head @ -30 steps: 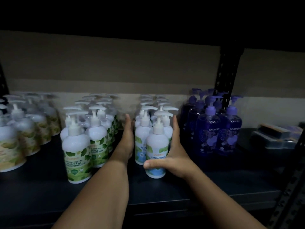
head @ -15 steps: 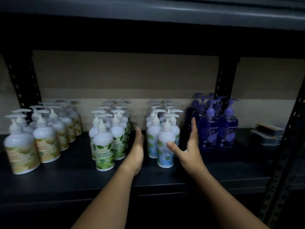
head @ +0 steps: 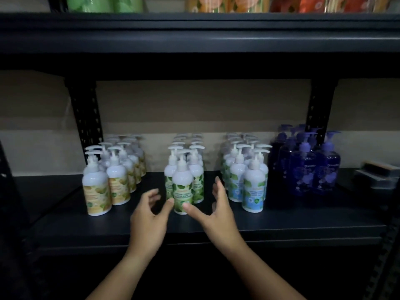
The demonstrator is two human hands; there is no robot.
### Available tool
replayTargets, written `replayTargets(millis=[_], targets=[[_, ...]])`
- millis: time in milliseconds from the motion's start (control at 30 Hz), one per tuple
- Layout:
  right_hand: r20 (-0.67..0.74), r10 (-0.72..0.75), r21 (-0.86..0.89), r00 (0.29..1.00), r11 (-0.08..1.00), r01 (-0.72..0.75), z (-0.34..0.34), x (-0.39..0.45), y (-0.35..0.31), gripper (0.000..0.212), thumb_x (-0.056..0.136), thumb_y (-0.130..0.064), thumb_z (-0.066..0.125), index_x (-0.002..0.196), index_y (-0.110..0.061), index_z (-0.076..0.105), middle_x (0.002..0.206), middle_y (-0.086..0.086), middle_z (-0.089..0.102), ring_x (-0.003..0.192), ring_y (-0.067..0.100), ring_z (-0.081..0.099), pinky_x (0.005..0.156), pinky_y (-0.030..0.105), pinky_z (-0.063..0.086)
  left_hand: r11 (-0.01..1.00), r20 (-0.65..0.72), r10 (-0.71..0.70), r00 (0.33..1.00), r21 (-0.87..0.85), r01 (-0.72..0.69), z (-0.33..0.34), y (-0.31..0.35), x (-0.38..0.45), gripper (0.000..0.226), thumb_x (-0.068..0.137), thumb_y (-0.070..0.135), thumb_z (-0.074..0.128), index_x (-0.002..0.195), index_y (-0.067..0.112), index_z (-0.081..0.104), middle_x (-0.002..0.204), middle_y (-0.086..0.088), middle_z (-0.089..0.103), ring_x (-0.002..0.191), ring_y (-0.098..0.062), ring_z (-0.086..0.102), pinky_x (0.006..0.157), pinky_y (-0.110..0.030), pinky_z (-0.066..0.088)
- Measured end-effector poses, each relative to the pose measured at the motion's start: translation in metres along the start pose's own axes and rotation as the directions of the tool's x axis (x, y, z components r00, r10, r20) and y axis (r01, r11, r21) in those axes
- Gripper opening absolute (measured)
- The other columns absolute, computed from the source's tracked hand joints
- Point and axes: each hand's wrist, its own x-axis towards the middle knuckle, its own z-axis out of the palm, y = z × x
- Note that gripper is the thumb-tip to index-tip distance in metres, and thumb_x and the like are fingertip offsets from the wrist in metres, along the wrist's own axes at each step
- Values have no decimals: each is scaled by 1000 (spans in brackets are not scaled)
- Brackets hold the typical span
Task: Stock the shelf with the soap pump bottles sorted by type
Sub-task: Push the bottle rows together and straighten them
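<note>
The front green soap bottle (head: pixel 183 192) stands upright on the shelf (head: pixel 281 221), long axis vertical, pump spout pointing left. I judge it full, rigid and slick, best held round its belly. My left hand (head: pixel 149 217) and right hand (head: pixel 218 210) flank it, fingers loose, thumbs touching its base.

Four upright groups of pump bottles stand on the shelf (head: pixel 281 221): yellow-labelled (head: pixel 98 192) left, green (head: pixel 183 191), blue (head: pixel 253 191), purple (head: pixel 303 172) right.

left hand (head: pixel 149 215), right hand (head: pixel 216 210), fingers spread
</note>
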Motion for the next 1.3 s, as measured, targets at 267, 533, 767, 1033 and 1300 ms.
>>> replayTargets(millis=[267,533,767,1033,1300], targets=[[109,169,116,980,977,-181,24,59,4,128,59,-102,52,157,-51,-11,170,-16,12,155,8,19,128,45,18,852,241,-254,937,-403,334,30,-17,74,91,84,88,40,156,33,43,159,14,43,146,-9,40,124,-43,30],[-67,139,145,988,981,-128,41,96,18,97,79,-89,27,161,-45,1,164,-22,18,140,-5,20,126,37,18,818,224,-242,944,-476,322,69,-40,107,105,67,102,43,145,33,58,145,6,62,132,-14,60,117,-47,43],[-127,112,168,986,982,-90,47,114,34,57,104,-60,35,157,-39,30,146,-19,46,131,4,48,109,28,39,824,219,-240,946,-469,317,70,-14,99,60,108,61,29,135,23,67,125,0,74,116,-16,70,109,-42,52],[-133,183,199,974,968,-154,40,129,43,97,70,-99,30,153,-49,37,153,-28,37,145,6,34,124,46,25,739,346,-166,923,-577,349,61,-18,126,71,106,64,17,139,20,63,128,-2,74,119,-18,70,102,-40,52],[53,162,284,985,944,-171,34,151,49,85,81,-94,35,139,-38,61,141,-6,64,134,17,57,116,49,39,711,532,-104,840,-551,437,70,-24,137,75,105,65,17,132,17,68,120,-14,76,109,-26,75,88,-40,53]])
